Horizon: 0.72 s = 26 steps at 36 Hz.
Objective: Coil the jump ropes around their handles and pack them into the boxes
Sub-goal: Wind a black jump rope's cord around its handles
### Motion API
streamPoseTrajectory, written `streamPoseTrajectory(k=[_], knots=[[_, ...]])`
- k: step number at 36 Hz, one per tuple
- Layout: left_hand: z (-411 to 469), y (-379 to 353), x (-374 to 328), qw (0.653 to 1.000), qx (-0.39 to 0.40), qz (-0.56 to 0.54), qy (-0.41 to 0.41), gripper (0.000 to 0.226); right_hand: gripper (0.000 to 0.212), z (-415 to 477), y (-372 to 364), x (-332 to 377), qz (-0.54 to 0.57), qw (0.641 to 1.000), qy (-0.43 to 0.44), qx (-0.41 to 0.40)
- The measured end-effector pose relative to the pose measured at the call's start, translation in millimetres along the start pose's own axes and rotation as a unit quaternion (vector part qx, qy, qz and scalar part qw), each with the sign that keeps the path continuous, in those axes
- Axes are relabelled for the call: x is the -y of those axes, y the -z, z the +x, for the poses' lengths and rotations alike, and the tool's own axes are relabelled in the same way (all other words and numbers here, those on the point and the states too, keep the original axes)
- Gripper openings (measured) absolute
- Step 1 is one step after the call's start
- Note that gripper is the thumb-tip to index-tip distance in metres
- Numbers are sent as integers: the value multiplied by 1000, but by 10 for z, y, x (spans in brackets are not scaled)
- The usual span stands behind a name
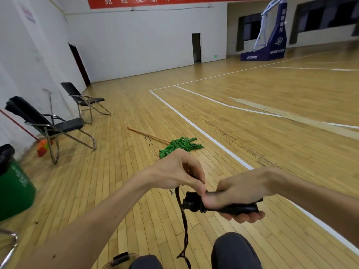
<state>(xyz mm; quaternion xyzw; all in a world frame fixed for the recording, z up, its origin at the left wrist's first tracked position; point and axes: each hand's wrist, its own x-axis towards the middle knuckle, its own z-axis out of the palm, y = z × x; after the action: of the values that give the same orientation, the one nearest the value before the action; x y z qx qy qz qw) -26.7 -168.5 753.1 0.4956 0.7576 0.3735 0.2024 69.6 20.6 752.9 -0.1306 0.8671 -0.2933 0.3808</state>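
Now | right hand wraps black handles, level above the knees | left hand pinches rope beside the handle end | risk: slack hanging floorward kinks, so loose turns may slip off.

I wear dark grey trousers, plain smooth cloth rounded over both knees. Above the trousers my left hand and right hand are bare, and so are my left forearm and right forearm. A few small specks dot the left one.
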Motion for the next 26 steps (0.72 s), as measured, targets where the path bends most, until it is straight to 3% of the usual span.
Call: streamPoseTrajectory(k=[3,12,18,21,26], knots=[[10,-30,-1,999,21,-34,9,13,37,18,20,18,20,998,-6,52],[30,-110,67,988,36,-153,1,12,19,1,-26,58,20,999,34,24],[55,-142,153,953,-1,-303,-24,40,20,-8,28,101,79,990,105,-52],[72,-160,189,933,-23,-359,-22,41,19,33,30,113,113,982,125,-85],[81,-170,195,933,-85,-349,18,36,19,97,53,154,151,964,163,-143]])
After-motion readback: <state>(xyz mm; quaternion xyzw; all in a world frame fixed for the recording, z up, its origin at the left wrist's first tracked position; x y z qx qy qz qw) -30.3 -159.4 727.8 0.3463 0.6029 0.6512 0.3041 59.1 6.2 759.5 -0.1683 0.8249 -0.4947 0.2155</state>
